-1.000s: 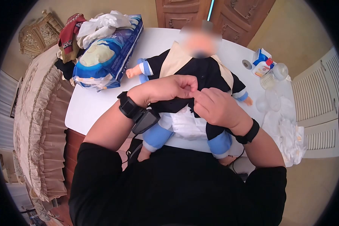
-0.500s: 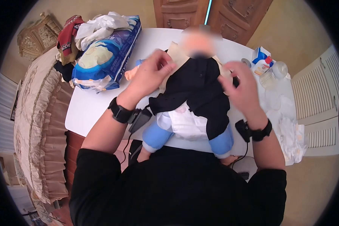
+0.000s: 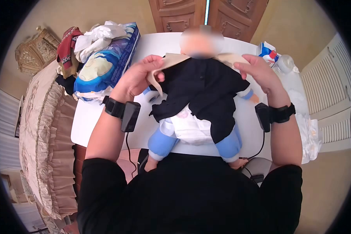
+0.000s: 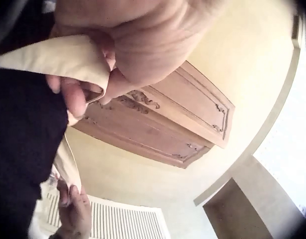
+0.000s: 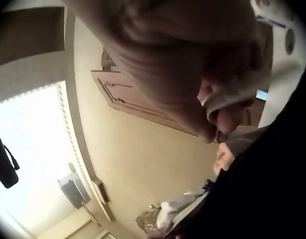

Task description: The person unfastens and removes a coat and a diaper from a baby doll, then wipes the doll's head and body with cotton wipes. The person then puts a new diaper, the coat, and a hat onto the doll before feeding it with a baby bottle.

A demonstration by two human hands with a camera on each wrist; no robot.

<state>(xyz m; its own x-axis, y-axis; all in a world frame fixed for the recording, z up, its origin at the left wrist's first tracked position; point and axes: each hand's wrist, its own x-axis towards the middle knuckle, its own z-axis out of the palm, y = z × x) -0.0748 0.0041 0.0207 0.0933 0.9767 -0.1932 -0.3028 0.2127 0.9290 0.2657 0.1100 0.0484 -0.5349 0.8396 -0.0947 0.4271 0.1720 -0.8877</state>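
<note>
A baby doll (image 3: 191, 48) lies on its back with its head at the far side, in a black shirt (image 3: 201, 89) with a wide beige collar. A white diaper (image 3: 191, 126) shows below the shirt, and blue cuffs (image 3: 162, 142) sit on its legs. My left hand (image 3: 142, 76) pinches the left flap of the collar (image 4: 63, 57), lifting it off the shirt so its point hangs down. The other collar flap (image 3: 232, 58) is pinched between thumb and fingers of my right hand (image 3: 261, 72) and pulled outward.
The doll lies on a white table (image 3: 91, 121). A blue diaper pack (image 3: 109, 62) with white cloths (image 3: 99, 37) on top stands at the left. At the right back are a red-capped bottle (image 3: 270, 57) and a clear baby bottle (image 3: 285, 64); white crumpled diapers (image 3: 310, 136) lie nearer.
Both hands have left the shirt front at the middle, where they were close together, and spread apart up to the collar. They now hold its two flaps out to the sides.
</note>
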